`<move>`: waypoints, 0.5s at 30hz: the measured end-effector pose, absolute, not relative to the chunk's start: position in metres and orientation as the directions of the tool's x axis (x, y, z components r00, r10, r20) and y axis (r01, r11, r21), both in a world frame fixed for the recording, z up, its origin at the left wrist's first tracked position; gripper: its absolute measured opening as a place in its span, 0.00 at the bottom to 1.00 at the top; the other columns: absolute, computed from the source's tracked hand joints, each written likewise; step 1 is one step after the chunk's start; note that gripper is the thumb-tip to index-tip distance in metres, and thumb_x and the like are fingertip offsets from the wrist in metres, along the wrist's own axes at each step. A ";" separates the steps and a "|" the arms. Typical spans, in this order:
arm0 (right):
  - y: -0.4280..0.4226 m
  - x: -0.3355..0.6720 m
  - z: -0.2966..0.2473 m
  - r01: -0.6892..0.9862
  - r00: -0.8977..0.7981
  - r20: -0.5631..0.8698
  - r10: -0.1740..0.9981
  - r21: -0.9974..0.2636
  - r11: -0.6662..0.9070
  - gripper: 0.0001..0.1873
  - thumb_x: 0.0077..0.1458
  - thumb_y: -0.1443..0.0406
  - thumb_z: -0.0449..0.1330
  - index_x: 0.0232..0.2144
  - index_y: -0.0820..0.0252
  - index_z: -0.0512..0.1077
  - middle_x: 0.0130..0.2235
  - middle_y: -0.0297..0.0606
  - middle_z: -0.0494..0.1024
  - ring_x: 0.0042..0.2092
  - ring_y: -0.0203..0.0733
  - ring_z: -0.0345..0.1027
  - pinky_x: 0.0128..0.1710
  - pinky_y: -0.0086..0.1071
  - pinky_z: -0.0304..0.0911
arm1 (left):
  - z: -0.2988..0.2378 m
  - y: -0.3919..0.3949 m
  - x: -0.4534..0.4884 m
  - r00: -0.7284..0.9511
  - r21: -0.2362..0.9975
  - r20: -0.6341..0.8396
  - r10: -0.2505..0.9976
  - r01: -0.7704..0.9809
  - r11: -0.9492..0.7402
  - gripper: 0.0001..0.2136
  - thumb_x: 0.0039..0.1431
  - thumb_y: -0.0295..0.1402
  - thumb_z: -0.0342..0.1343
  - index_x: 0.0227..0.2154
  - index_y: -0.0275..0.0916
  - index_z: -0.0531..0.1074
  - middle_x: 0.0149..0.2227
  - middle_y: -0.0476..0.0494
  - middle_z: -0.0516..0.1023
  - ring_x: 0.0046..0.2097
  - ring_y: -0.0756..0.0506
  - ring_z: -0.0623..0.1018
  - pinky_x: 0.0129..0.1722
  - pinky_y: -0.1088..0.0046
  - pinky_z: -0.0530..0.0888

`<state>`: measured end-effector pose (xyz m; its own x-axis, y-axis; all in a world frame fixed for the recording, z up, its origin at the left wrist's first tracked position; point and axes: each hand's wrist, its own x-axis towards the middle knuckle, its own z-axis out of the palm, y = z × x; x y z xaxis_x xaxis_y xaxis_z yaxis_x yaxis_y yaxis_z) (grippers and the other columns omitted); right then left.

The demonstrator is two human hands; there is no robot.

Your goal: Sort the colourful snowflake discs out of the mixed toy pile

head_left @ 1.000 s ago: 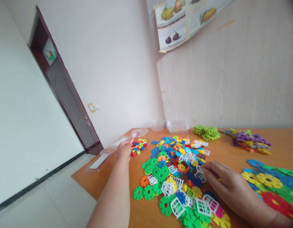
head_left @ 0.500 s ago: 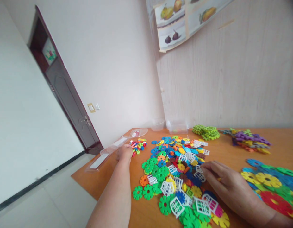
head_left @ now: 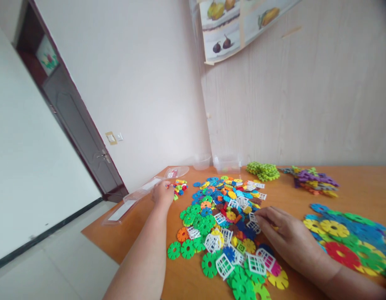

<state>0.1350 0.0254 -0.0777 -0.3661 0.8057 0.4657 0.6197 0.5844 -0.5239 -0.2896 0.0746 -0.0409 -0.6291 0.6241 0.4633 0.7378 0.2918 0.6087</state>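
Note:
My left hand (head_left: 162, 194) reaches to the far left side of the table, beside a small heap of tiny coloured building bricks (head_left: 181, 188). Its fingers are curled, and their tips and anything in them are hidden. My right hand (head_left: 288, 237) rests at the right side of a large mixed pile. Thumb and fingers are drawn together at a white lattice toy window (head_left: 253, 226); whether they grip it is unclear. Among the pile lie green notched flower discs (head_left: 206, 224), more white windows (head_left: 224, 266), a lime brick (head_left: 241, 248) and several blue and orange discs.
On the right lies a heap of larger notched discs (head_left: 341, 254). Farther back are green interlocking pieces (head_left: 263, 171) and purple ones (head_left: 318, 178). Clear plastic containers (head_left: 227, 164) stand against the wall, and transparent lids (head_left: 122, 209) line the table's left edge.
The whole scene has shifted left as my head turned slightly right. My left hand has edged a little forward by the small bricks. My right hand keeps its place at the pile.

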 end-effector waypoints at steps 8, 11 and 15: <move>0.023 0.133 -0.073 0.642 -0.347 0.545 0.763 -0.455 0.617 0.14 0.65 0.58 0.52 0.43 0.52 0.75 0.42 0.40 0.80 0.44 0.46 0.73 0.44 0.39 0.69 | -0.024 0.068 -0.201 -0.013 0.383 0.552 0.834 0.892 -0.240 0.11 0.62 0.35 0.54 0.44 0.41 0.77 0.47 0.43 0.81 0.51 0.43 0.77 0.54 0.66 0.71; 0.023 0.132 -0.074 0.643 -0.336 0.558 0.759 -0.453 0.618 0.13 0.64 0.58 0.52 0.42 0.52 0.76 0.41 0.39 0.80 0.44 0.47 0.73 0.43 0.39 0.69 | -0.024 0.061 -0.175 0.240 0.299 0.473 0.848 0.862 -0.410 0.11 0.62 0.34 0.55 0.44 0.43 0.78 0.46 0.44 0.81 0.50 0.43 0.77 0.54 0.66 0.71; 0.024 0.132 -0.074 0.640 -0.345 0.565 0.749 -0.442 0.628 0.13 0.64 0.59 0.53 0.42 0.52 0.76 0.41 0.39 0.80 0.43 0.46 0.73 0.43 0.39 0.68 | -0.027 0.057 -0.155 0.386 0.201 0.395 0.834 0.849 -0.488 0.10 0.61 0.32 0.56 0.44 0.44 0.79 0.47 0.45 0.80 0.52 0.42 0.75 0.57 0.63 0.69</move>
<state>0.1318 0.0238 -0.0744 -0.3452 0.7492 0.5653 0.6401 0.6284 -0.4419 -0.1551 0.0570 -0.0273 0.3861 0.8338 0.3946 0.8490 -0.4885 0.2014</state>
